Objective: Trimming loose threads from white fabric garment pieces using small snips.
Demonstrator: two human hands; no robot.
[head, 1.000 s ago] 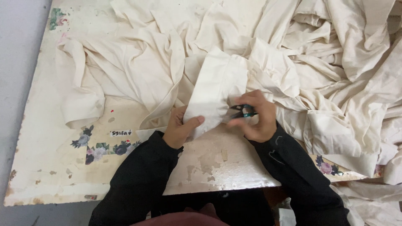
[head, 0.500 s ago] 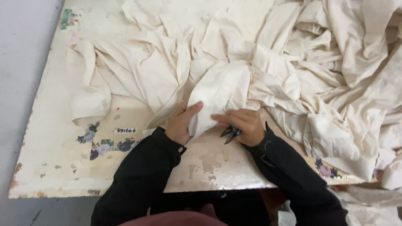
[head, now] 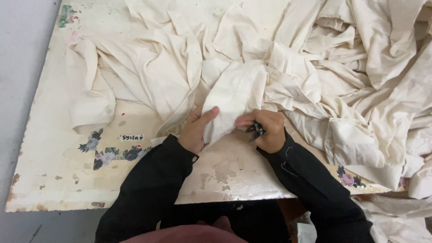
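A folded piece of cream cloth (head: 231, 101), creased and matte, lies as a long flap running from twelve o'clock down to six, its lower edge pinched at both sides. At its four o'clock corner sits a small dark thread snipper (head: 255, 132), its tip angled toward seven o'clock.

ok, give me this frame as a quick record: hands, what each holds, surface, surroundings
left hand: pinching the edge of a folded cream cloth piece, thumb on top
right hand: gripping a small dark tool, fingertips on the same cloth piece
surface: worn cream table with flower decals, paint chipped
surroundings: heap of cream fabric across the top and right of the table
sleeves: black, both arms
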